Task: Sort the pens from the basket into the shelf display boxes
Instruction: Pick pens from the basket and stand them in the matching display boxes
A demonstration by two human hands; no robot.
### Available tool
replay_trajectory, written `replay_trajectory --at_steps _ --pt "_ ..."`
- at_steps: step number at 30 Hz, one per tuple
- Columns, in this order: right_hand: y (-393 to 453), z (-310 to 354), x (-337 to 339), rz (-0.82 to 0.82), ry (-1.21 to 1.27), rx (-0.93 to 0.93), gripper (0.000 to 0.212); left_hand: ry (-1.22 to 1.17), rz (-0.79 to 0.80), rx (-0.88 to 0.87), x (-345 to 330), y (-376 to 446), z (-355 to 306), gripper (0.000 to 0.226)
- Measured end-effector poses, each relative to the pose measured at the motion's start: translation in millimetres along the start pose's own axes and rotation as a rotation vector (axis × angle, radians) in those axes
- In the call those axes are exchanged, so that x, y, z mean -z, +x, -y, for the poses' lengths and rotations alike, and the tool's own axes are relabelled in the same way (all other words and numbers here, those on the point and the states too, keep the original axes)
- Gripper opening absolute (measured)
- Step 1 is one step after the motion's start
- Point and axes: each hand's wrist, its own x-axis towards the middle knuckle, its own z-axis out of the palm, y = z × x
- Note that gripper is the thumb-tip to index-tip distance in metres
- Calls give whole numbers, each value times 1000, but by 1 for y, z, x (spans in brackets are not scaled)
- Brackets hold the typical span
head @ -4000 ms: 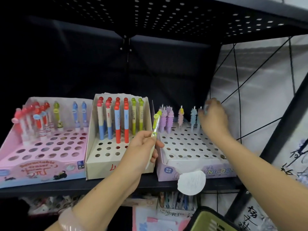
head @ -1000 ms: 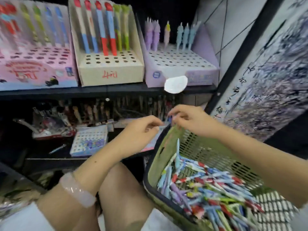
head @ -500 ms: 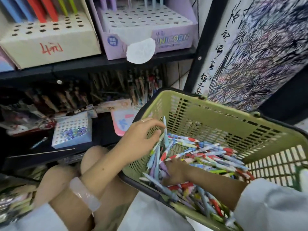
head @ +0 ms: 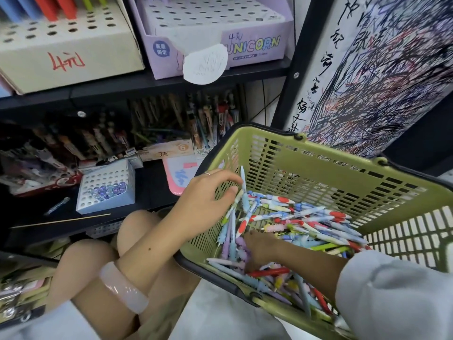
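1. Since half a second ago, little has moved: both hands stay in the basket [head: 318, 153].
2. Left hand [head: 206, 200] pinches a pale blue pen [head: 243, 187] upright among others; right hand [head: 259, 249] digs into the pens [head: 306, 224], grip hidden.
3. Shelf boxes [head: 255, 42] show mostly bare holes, and the heap remains: sorting seems barely started.

Bright even light on basket [head: 318, 153]; lower shelf [head: 73, 143] dim, shadowed; wide-angle bending at edges; slight softness.
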Motion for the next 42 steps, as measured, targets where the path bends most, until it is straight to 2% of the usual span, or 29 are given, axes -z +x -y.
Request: replay_trajectory --at_steps 10,13,16,19,21,23,24,26,28,30,33,37,39,42 --pt "-1 1 4 37 139 57 54 -5 -14 5 2 -1 -1 21" --pt "-9 -12 9 42 345 53 91 -6 -14 2 3 -1 -1 21" --pt "-31 -31 26 -10 775 108 94 -18 -16 19 3 0 -2 21" --pt "-62 -40 53 -210 1188 209 77 -48 -24 51 -3 3 -8 22" --pt "-81 -38 72 -332 1413 226 51 -147 22 124 -11 5 -16 29" --pt "-100 -26 87 -395 1513 315 20 -316 146 251 -21 4 -26 50" --pt "-110 -16 94 -413 1542 383 12 -394 207 301 -27 3 -30 59" --pt "-124 4 102 -469 1616 476 6 -569 272 338 -34 2 -37 62" --pt "-131 20 108 -550 1635 485 18 -817 234 335 -34 3 -43 52" --pt "-133 33 112 -644 1578 469 28 -946 159 299 -31 4 -47 48" --pt "-136 50 120 -829 1376 473 25 -852 91 182 -23 0 -54 50" --pt "-142 60 137 -1028 1160 440 16 -753 -14 72 -6 -3 -61 43" --pt "-145 64 146 -1028 1149 444 13 -763 -89 50 5 -5 -63 39" --pt "-146 77 155 -883 1268 556 20 -729 -154 58 22 -8 -62 36"
